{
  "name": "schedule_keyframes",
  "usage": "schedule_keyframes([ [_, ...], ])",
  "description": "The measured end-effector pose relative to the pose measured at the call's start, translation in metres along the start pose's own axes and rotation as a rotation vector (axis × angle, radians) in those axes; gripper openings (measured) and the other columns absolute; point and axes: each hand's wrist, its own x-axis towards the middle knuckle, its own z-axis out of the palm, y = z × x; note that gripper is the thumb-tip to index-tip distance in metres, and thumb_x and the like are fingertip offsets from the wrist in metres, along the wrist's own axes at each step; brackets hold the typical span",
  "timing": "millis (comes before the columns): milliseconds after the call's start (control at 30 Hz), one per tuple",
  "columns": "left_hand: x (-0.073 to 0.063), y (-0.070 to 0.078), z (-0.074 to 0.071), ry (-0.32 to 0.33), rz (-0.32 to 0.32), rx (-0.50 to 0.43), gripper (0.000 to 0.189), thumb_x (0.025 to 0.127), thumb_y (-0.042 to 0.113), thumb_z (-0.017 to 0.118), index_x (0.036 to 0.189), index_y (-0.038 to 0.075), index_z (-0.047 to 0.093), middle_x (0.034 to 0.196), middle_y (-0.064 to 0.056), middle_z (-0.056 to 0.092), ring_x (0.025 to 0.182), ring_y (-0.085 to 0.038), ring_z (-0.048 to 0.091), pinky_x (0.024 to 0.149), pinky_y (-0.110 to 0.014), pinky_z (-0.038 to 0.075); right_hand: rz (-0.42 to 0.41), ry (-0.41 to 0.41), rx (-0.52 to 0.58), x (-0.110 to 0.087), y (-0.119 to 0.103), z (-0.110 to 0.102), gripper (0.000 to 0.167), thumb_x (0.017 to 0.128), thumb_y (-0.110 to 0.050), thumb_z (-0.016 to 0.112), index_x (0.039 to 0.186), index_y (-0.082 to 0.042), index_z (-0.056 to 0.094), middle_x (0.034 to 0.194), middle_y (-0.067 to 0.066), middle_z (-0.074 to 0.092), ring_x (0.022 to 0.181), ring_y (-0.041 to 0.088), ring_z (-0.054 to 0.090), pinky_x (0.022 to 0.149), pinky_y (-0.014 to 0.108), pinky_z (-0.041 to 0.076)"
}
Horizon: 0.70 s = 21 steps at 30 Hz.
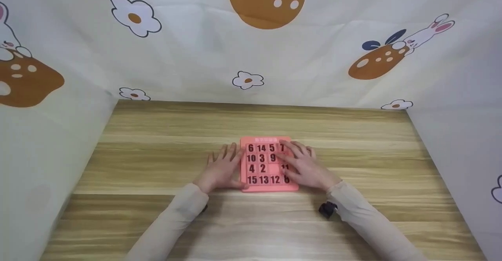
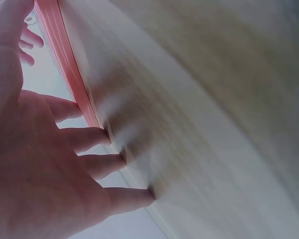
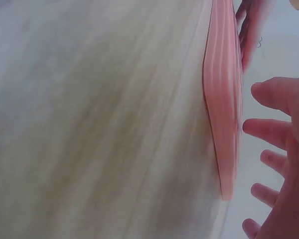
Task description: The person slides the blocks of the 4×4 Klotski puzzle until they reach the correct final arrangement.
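A pink sliding number puzzle [image 1: 270, 188] lies flat on the wooden table, with black numbers on its square tiles. One gap shows in the third row, between the 2 and the 11. My left hand [image 1: 221, 170] rests along the puzzle's left side, fingers spread. Its thumb is at the lower left corner, and in the left wrist view several fingertips [image 2: 152, 194] come down on the table. Over the right columns is my right hand [image 1: 308, 168], its fingers fairly straight and partly covering tiles there. In the right wrist view its fingers [image 3: 269, 130] reach over the puzzle's edge [image 3: 222, 89].
Wood-grain table [image 1: 157, 131] surrounds the puzzle on all sides. A pale cloth [image 1: 188, 57] printed with flowers, rabbits and brown spotted shapes walls in the back and both sides. A small black device [image 1: 327, 209] sits at my right wrist.
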Motion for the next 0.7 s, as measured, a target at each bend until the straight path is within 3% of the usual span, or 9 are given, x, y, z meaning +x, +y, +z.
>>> schedule_keyframes([
  [200,0.000,0.001,0.001,-0.001,0.000,0.002,0.115,0.072,0.063,0.073,0.156,0.013,0.013,0.159,-0.019,0.004,0.143,-0.042,0.002,0.108,-0.068,0.004,-0.005,0.002,0.001,0.001,-0.003,0.000,0.049,0.095,-0.031,0.057,0.141,-0.014,0.051,0.157,0.012,0.023,0.139,0.040,0.020,0.105,0.067,0.017],
  [433,0.001,0.000,0.002,-0.003,0.000,-0.001,0.115,0.072,0.063,0.073,0.156,0.013,0.012,0.159,-0.019,0.003,0.143,-0.042,0.002,0.108,-0.068,0.003,-0.023,0.076,-0.006,0.004,-0.005,0.000,0.047,0.094,-0.028,0.061,0.137,-0.013,0.055,0.154,0.015,0.028,0.137,0.039,0.026,0.104,0.065,0.019],
  [700,0.000,-0.001,0.002,0.003,0.001,-0.012,0.115,0.072,0.064,0.072,0.156,0.014,0.013,0.159,-0.018,0.003,0.144,-0.040,0.001,0.109,-0.065,0.000,-0.082,0.028,-0.016,0.001,-0.011,0.002,0.041,0.093,-0.031,0.061,0.129,-0.013,0.063,0.154,0.014,0.030,0.136,0.042,0.026,0.103,0.067,0.019],
])
